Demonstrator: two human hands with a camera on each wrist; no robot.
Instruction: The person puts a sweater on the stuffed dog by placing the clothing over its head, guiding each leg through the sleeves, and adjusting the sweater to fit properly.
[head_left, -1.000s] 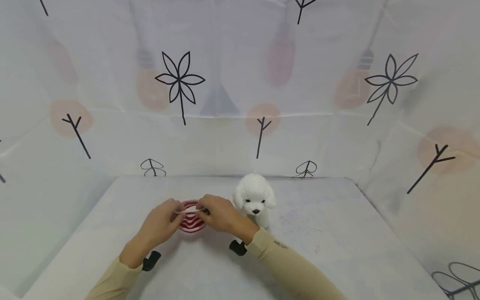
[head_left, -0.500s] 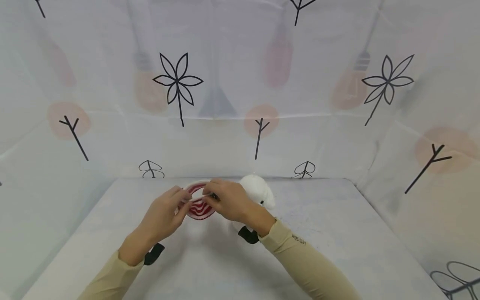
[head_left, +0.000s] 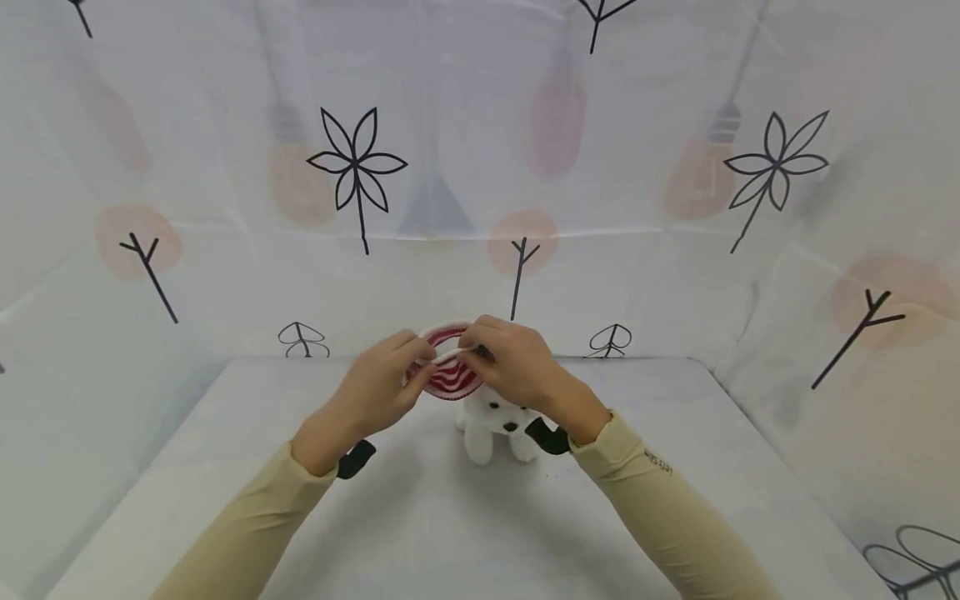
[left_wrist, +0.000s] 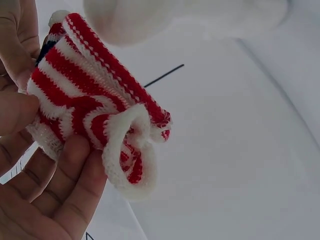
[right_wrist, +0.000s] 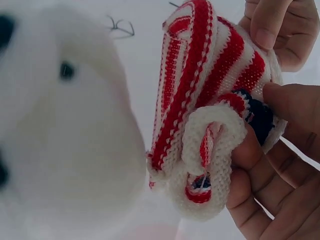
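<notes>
A small knitted sweater (head_left: 454, 379), striped red and white with a dark blue patch, is held up between both hands. My left hand (head_left: 378, 382) pinches its left edge, the thumb on one side and the fingers curled on the other. At the opposite edge my right hand (head_left: 521, 360) grips the knit between thumb and fingers. In the left wrist view, a white-cuffed sleeve of the sweater (left_wrist: 65, 75) hangs out. A white plush dog (head_left: 491, 429) stands just behind and below the sweater, which covers the top of its head in the head view.
The white table (head_left: 420, 533) ends at a printed cloth backdrop (head_left: 442, 275) at the rear and sides. Black wrist pieces (head_left: 356, 459) show beside each beige sleeve (head_left: 660, 492). White plush fur (left_wrist: 145, 22) looms close in the left wrist view.
Both hands have moved to the right and higher with the sweater, from left of the plush dog to over its head. The sweater's opening shows wider than one second ago.
</notes>
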